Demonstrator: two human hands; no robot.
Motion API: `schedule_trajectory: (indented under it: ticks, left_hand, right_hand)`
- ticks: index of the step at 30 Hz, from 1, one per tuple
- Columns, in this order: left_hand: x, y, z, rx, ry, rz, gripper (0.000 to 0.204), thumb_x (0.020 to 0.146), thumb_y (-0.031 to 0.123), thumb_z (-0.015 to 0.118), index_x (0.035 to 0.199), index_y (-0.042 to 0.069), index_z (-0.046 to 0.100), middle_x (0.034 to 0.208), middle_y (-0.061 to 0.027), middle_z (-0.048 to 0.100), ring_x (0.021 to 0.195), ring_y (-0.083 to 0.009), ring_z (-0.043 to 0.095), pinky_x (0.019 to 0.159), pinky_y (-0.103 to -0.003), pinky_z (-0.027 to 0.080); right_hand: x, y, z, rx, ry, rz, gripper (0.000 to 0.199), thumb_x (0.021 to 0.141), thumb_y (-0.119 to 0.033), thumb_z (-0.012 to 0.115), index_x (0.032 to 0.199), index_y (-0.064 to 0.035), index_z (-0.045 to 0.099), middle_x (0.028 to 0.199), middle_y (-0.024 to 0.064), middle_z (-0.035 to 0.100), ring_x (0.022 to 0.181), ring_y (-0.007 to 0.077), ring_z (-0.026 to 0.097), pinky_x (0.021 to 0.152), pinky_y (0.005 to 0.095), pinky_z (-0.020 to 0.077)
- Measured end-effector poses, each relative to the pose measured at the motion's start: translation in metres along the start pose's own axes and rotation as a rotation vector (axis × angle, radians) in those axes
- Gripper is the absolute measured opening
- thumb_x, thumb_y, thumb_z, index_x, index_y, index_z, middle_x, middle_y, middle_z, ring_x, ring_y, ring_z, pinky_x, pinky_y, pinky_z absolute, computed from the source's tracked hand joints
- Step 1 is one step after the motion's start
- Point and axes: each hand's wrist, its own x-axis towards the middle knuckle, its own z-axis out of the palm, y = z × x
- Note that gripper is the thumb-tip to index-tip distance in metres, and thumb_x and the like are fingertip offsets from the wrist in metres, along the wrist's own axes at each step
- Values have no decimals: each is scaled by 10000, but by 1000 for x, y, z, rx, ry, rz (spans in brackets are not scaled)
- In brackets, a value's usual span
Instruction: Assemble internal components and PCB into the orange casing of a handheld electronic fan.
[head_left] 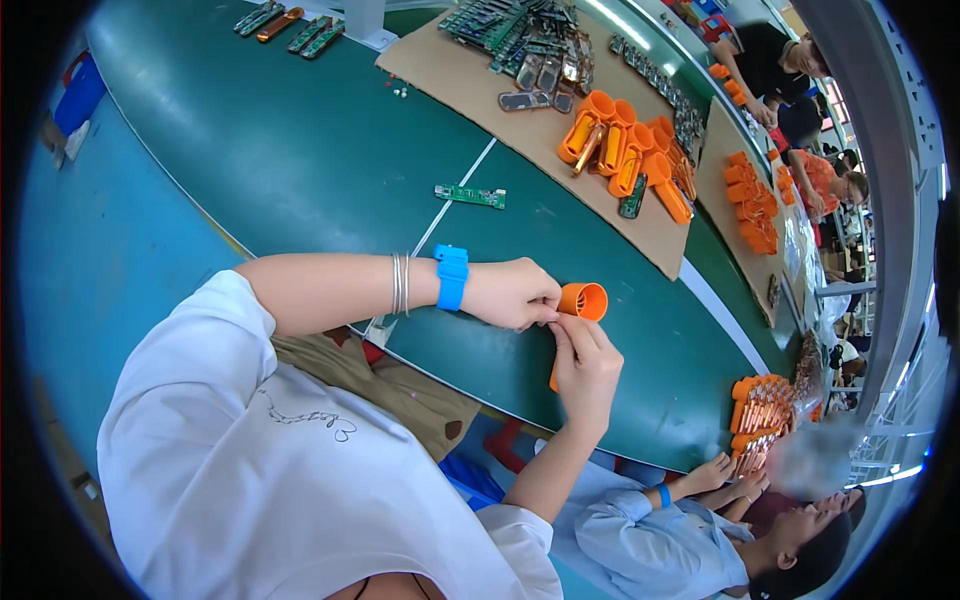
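Observation:
An orange plastic housing [591, 302] with a round open end is held just above the green table, partly covered by my fingers. My right hand [590, 368] is wrapped round its lower part, and a strip of orange shows below the fingers. My left hand [512, 293], below a blue wristband, is closed in a pinch against the housing, its fingertips meeting those of my right hand. Whatever sits between the left fingertips is too small to tell. A single green circuit board [471, 196] lies on the table beyond my left wrist.
A cardboard sheet [440, 75] carries stacked circuit boards [490, 30] and several orange housings [625, 145]. More boards [322, 36] lie at the far left. Close on my right, a co-worker's hands [715, 475] are beside a stack of orange parts [760, 410]. Other people sit across the table.

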Motion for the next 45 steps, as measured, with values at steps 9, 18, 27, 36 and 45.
schedule_trajectory:
  ticks: [9, 18, 27, 36, 45]
  left_hand:
    - [-4, 6, -5, -198, -125, -195, 322, 951, 307, 513, 808, 23, 562, 638, -31, 580, 507, -82, 529, 471, -232, 428]
    - [-5, 0, 11, -596, 20, -224, 250, 948, 232, 525, 803, 32, 559, 636, -44, 582, 508, -95, 557, 443, -205, 420]
    - [-5, 1, 13, -615, 95, -254, 256, 947, 213, 523, 779, 21, 544, 622, -53, 578, 506, -111, 574, 425, -209, 424]
    - [-8, -1, 12, -677, 101, -251, 250, 942, 196, 529, 761, 24, 541, 604, -55, 569, 507, -119, 576, 425, -213, 425]
    - [-8, -1, 12, -731, 107, -257, 242, 937, 184, 535, 756, 24, 549, 597, -55, 565, 501, -124, 573, 420, -215, 417]
  right_hand:
    - [-3, 4, 7, 51, 30, -30, 54, 770, -12, 666, 821, -6, 649, 768, 105, 637, 617, 266, 613, 544, 332, 490]
    - [-2, 1, 12, 147, 147, 36, 60, 772, 19, 678, 823, 4, 651, 639, 54, 578, 469, 86, 420, 429, 226, 316]
    - [-1, 5, 18, 92, 201, 43, 32, 777, 7, 683, 795, 1, 658, 586, 25, 541, 452, 60, 378, 412, 224, 274]
    - [-1, 4, 20, 75, 199, 25, 38, 772, 22, 678, 798, 4, 657, 597, 33, 553, 454, 64, 387, 412, 225, 282]
    - [1, 4, 20, 74, 202, -3, 43, 766, 29, 678, 798, 10, 657, 609, 48, 571, 461, 73, 420, 419, 223, 310]
